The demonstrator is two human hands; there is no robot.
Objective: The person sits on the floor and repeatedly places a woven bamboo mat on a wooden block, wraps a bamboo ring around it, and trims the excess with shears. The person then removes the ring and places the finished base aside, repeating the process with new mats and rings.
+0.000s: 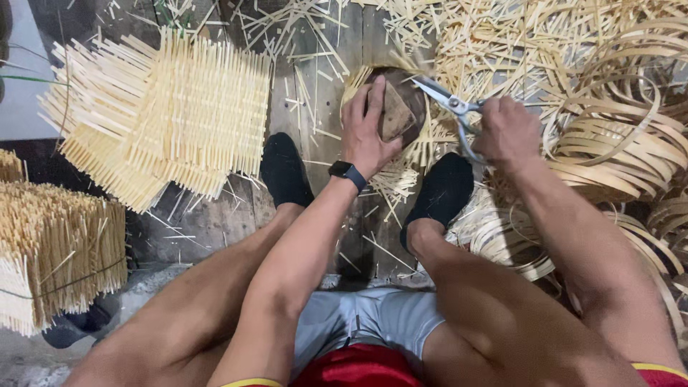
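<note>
My left hand point(367, 127) presses down on a dark round block with a brown wooden piece point(396, 109) on it, holding woven bamboo strips point(358, 77) around its rim. A black watch sits on that wrist. My right hand point(507, 130) grips a pair of metal scissors point(446, 100), blades pointing left at the edge of the block. Both hands work between my two black-socked feet point(284, 169).
A stack of woven bamboo mats point(168, 115) lies at the left, and another bundle point(57, 244) sits at the near left. Coiled bamboo strips point(616, 143) pile up at the right. Loose slivers litter the wooden floor boards point(315, 64).
</note>
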